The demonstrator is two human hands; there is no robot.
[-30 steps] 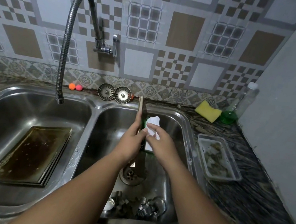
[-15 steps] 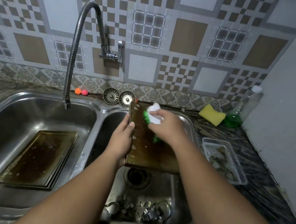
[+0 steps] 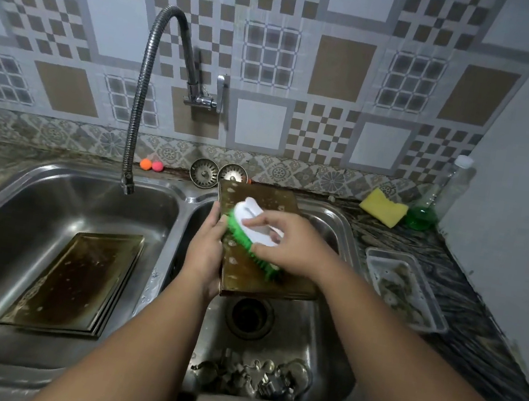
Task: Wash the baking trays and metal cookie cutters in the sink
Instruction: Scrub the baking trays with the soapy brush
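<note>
From the head view, your left hand (image 3: 204, 253) grips the left edge of a baking tray (image 3: 251, 273), holding it tilted above the right basin (image 3: 320, 341) of the steel sink; the tray's far edge reaches past the sink's back rim at 12 o'clock. Your right hand (image 3: 287, 244) is closed around a scrub brush (image 3: 252, 233), white smooth top and green bristles pressed onto the tray's brown, stained, foam-flecked face. Below the tray's near edge the round drain (image 3: 250, 316) is open to view, and at 6 o'clock a heap of thin, curved metal cookie cutters (image 3: 249, 373) lies on the basin floor, well apart from the tray. At 9 o'clock, the left basin (image 3: 31, 198) holds a stack of flat rectangular trays (image 3: 73, 281), dark and greasy, with bare steel all round them. The ribbed flexible tap (image 3: 143, 94) arches over that basin's back edge. At 3 o'clock on the mottled bench (image 3: 479, 321) a clear plastic tub (image 3: 405, 288) sits just beside the sink rim. At 1 o'clock lie a yellow sponge (image 3: 382, 210) and a bottle (image 3: 443, 197) of green liquid, near the wall.
</note>
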